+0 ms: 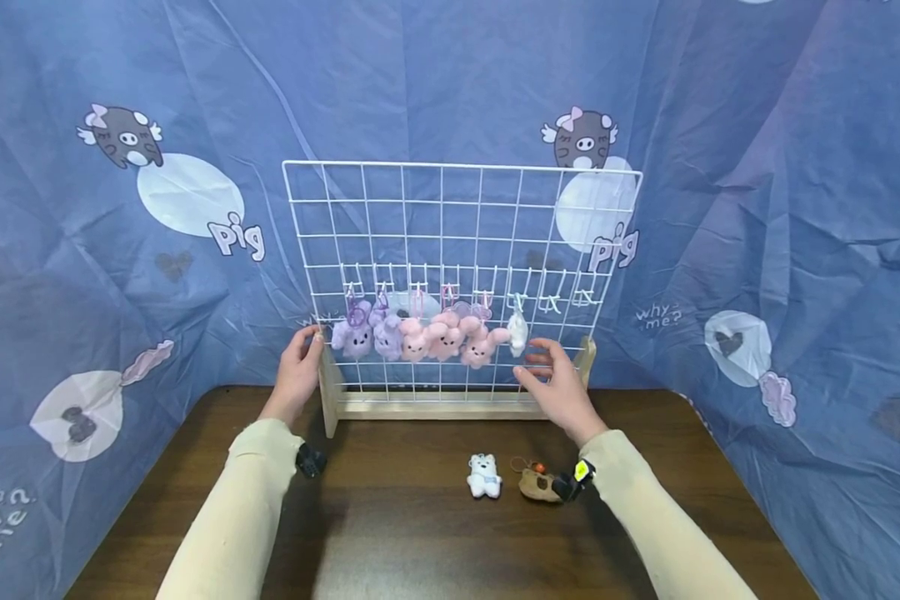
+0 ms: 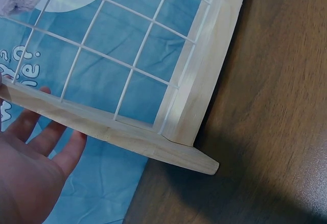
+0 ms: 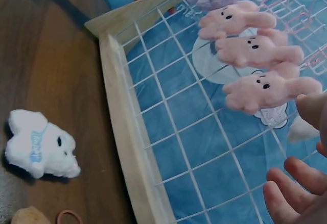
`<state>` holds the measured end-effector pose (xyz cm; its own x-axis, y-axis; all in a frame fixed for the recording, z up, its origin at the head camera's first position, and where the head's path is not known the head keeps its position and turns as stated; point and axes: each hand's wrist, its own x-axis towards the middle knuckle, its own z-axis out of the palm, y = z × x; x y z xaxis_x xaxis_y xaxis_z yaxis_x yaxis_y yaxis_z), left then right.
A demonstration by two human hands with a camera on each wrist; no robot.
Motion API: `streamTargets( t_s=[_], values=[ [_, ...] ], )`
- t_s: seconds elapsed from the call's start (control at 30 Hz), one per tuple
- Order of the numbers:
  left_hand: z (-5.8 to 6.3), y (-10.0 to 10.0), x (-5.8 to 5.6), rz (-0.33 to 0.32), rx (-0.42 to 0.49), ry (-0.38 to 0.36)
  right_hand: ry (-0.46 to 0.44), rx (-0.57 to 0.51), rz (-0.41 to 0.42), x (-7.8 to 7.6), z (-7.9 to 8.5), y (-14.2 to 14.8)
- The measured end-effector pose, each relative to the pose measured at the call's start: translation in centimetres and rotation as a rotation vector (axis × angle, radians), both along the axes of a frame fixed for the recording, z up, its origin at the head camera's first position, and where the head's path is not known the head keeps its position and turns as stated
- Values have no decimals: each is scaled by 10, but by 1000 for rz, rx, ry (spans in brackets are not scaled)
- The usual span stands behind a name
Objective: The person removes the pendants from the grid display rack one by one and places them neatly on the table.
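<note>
One hand, the right hand (image 1: 562, 390), has its thumb and fingers spread well apart, slightly bent and gripping nothing. Just left of those fingers a small white plush (image 1: 518, 333) hangs by a pale green cord from the sixth hook from the left; whether a fingertip touches it I cannot tell. The left hand (image 1: 292, 375) grips the rack's left wooden post (image 1: 329, 392), its fingers passing behind the wood.

Left of the white plush hang three pink plush rabbits (image 1: 446, 339) on pink cords, then two purple plush rabbits (image 1: 357, 335) on purple cords, close together in one row. Two more hooks (image 1: 551, 302) stand to the right. All are fixed to a white wire grid (image 1: 442, 202), upright in a pale wooden base (image 1: 435, 411) at the far side of the dark brown counter (image 1: 390, 533).

Nearer, right of the middle, a white plush bear (image 1: 483, 477) lies face up with a blue patch on its front. To its right is a brown plush (image 1: 536, 487), partly covered by the right wrist camera (image 1: 570, 485). Blue cloth (image 1: 465, 83) printed with pigs hangs behind.
</note>
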<state>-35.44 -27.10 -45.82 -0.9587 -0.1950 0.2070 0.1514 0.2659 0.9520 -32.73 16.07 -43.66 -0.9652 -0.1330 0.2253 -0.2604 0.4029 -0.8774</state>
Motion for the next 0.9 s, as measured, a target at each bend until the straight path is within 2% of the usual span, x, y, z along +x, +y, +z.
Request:
streamTargets(
  t_s=[0.33, 0.9],
  values=[
    [1, 1, -1, 0, -9, -6, 56, -39, -30, -6, 18, -2],
    [-2, -1, 0, 6, -23, 7, 78, -69, -11, -14, 29, -10]
  ],
)
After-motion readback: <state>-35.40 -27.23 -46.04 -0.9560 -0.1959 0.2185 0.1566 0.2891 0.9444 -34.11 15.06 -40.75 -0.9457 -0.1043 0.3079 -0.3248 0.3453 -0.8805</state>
